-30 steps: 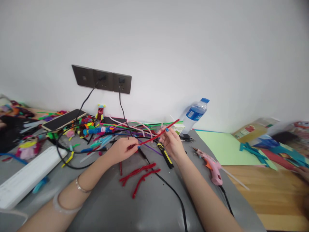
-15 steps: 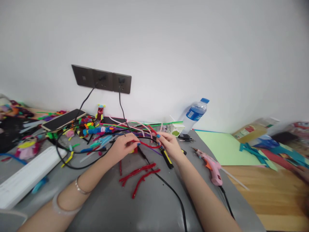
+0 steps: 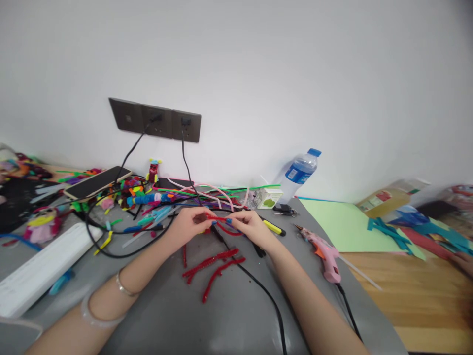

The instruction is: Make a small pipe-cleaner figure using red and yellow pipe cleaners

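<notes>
Between my two hands a red pipe cleaner (image 3: 233, 230) is bent into a loop above the grey tabletop (image 3: 166, 305). My left hand (image 3: 194, 224) pinches it at one side with thumb and forefinger. The fingers of my right hand (image 3: 249, 227) close on it close by, so the fingertips of both hands are near each other. Just below, several cut red pipe cleaner pieces (image 3: 210, 264) lie on the table. A yellow and black utility knife (image 3: 273, 227) is partly hidden behind my right hand.
A pink glue gun (image 3: 325, 256) lies at right, its cord trailing forward. Behind stand a water bottle (image 3: 299, 172) and a small box (image 3: 268, 198). Left are a white power strip (image 3: 40, 271), a phone (image 3: 98, 183) and black cables. Another person's hand (image 3: 461, 261) shows at the right edge.
My right hand has moved left toward my left hand, bringing the pipe cleaner's ends together into a tighter loop. More of the knife's yellow part now shows.
</notes>
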The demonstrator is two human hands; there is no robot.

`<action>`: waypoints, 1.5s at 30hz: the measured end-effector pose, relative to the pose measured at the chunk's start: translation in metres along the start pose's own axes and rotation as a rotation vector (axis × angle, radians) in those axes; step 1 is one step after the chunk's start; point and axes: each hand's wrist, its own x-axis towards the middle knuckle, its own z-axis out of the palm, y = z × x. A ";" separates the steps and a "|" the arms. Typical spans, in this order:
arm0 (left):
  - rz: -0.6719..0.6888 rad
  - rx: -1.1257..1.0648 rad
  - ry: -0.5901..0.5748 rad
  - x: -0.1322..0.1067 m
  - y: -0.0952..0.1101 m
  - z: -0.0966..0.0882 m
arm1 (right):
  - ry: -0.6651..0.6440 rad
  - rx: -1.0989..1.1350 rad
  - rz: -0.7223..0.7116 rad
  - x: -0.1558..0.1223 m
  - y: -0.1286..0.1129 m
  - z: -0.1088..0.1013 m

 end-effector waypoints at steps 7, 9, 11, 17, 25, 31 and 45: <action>-0.006 -0.036 -0.017 -0.001 0.002 0.001 | -0.005 -0.020 0.010 -0.001 -0.002 0.001; 0.028 -0.003 -0.008 -0.001 0.003 0.000 | -0.007 -0.031 0.011 -0.001 0.000 0.001; 0.049 0.031 0.001 -0.001 0.004 0.000 | -0.007 -0.042 0.005 -0.002 0.001 0.001; -0.008 -0.054 0.010 -0.001 0.010 -0.001 | 0.027 -0.025 -0.045 -0.002 0.003 0.000; -0.131 -0.389 0.177 0.004 0.003 -0.001 | 0.036 0.253 -0.112 0.001 0.011 0.000; -0.183 -0.463 0.108 0.003 0.001 0.002 | 0.035 0.267 -0.155 -0.001 0.005 0.003; -0.198 -0.366 -0.284 -0.003 0.008 -0.002 | 0.042 0.446 -0.155 -0.003 0.009 0.000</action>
